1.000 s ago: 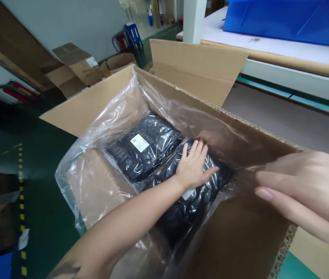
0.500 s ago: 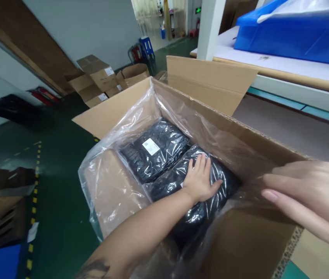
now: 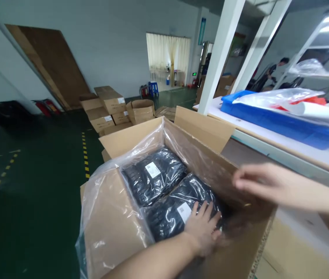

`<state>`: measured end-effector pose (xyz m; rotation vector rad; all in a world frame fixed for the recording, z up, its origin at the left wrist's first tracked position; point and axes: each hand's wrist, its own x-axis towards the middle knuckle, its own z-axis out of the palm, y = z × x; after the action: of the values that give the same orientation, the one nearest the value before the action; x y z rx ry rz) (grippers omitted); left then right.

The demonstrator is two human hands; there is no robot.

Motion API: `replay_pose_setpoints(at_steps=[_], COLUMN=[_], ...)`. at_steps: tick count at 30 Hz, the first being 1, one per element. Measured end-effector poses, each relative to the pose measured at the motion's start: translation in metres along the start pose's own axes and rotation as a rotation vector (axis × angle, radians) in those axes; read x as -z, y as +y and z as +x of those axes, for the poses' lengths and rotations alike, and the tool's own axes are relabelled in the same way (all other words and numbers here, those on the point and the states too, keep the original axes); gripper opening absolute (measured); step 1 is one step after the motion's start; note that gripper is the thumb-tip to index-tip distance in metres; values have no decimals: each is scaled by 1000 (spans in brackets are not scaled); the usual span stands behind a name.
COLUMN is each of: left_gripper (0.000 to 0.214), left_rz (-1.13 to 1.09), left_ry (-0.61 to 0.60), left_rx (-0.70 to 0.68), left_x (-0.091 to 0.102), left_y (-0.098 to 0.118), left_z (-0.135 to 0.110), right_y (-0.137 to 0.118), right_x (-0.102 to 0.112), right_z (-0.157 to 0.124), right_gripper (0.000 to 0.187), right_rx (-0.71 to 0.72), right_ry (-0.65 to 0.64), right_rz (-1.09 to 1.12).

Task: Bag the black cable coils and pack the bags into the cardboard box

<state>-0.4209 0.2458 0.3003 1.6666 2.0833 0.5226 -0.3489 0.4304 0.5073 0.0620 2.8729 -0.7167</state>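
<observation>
An open cardboard box lined with a clear plastic bag stands in front of me. Two black plastic-wrapped packs lie inside, each with a white label. My left hand lies flat with fingers spread on the near pack. The far pack sits behind it, untouched. My right hand hovers over the box's right wall with fingers stretched out, holding nothing; it is somewhat blurred.
A white worktable on the right carries a blue tray with plastic-wrapped items. Several sealed cardboard boxes are stacked at the back on the green floor. A person stands far off behind the table posts.
The camera has tilted up, showing more of the room. My left hand slid toward me along the near pack, uncovering its label. My right hand moved left, over the box's right wall.
</observation>
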Motion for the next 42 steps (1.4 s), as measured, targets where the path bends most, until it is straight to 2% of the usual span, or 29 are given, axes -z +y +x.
replay_pose_setpoints(at_steps=[1,2,4,5,6,8,11,13,16,20,25,28,30,34,39,42], left_gripper=[60,62,66,67,67,64,65,71,75,76,76,74,71,70,68,56], left_rz=[-5,-11,-17,-15,-8,17,57,65,59,27,85,208,239,251,274,282], left_ry=[-12,-22,-15,5,30,75,120,130,125,109,148,109,62,17,-11,-48], left_rx=[0,5,19,21,18,1,29,72,94,82,145,-19,-113,-130,-124,-225], left_x=[2,3,7,8,9,9,5,0,-7,-7,16,27,27,21,19,15], left_y=[0,0,2,4,5,6,2,-2,-4,-2,-15,-30,-40,-49,-36,-15], left_z=[-1,-2,-6,-9,-11,-14,-11,-7,-5,-7,-11,-19,-22,-22,-19,-17], right_y=[-1,-1,7,13,21,37,56,62,63,54,47,49,51,49,30,22], right_x=[13,27,53,65,74,85,88,85,82,82,80,74,69,57,51,51], right_z=[10,23,52,68,84,114,145,156,164,168,170,169,166,156,141,130], right_gripper=[25,26,28,31,36,43,51,48,41,35,33,35,36,34,25,27], right_rx=[-10,-56,-158,-198,-198,-198,-250,-281,-319,-359,-362,-309,-280,-198,-158,-140], right_ry=[4,191,530,632,647,602,482,420,397,377,324,343,365,439,439,465], right_rz=[55,41,-199,-359,-414,-458,-506,-547,-604,-616,-578,-563,-553,-544,-536,-529])
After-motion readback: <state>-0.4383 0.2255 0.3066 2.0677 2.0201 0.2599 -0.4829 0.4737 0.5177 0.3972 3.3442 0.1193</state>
